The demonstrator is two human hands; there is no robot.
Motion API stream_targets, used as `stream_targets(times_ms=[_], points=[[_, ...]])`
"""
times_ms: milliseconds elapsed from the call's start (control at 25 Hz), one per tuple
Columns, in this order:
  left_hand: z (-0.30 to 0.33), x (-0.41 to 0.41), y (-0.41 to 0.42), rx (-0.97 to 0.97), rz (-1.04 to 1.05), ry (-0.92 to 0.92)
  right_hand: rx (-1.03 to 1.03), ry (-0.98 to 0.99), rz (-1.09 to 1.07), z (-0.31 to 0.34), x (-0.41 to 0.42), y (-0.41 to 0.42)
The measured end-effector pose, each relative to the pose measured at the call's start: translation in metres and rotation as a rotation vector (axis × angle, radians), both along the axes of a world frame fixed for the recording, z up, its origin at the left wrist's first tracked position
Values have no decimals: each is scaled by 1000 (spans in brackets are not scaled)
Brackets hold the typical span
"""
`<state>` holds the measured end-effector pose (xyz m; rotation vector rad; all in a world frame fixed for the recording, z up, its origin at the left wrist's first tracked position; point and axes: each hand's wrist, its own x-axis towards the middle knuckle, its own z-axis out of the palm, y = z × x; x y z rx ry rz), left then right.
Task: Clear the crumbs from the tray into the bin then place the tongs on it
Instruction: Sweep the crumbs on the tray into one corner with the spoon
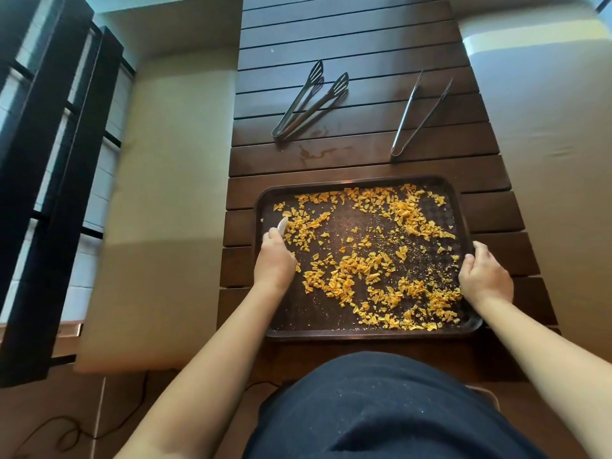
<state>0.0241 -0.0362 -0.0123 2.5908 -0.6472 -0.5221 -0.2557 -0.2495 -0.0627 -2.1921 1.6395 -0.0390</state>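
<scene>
Crumbs (367, 256) litter tray (361, 333); left hand (275, 263) grips white scraper (283, 224), right hand (485, 276) clasps rim.

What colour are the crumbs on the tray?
Orange-yellow crumbs, clearest in the head view.

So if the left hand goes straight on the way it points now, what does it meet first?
The left hand holds a small white scraper pointing up the tray. It would probably meet the orange crumbs beside its tip first, then the tray's far rim.

Crumbs (371, 260) lie on the tray (357, 334); two tongs (308, 101) (419, 117) lie side by side behind it
</scene>
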Motion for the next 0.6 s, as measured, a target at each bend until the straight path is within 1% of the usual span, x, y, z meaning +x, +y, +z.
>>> stream_targets(times_ms=[120,200,320,440,520,600], points=[[3,9,0,-49,66,-54,-7,4,-1,1,1,1],[4,19,-2,-16,100,-66,-12,9,-2,1,1,1],[1,21,-1,36,79,-50,-13,9,-1,1,1,1],[-5,14,-1,31,99,2,-16,15,1,0,0,1],[-6,11,-4,-19,181,84,-19,14,-3,0,1,1],[-6,6,-7,-76,215,143,-23,12,-4,-1,1,1]])
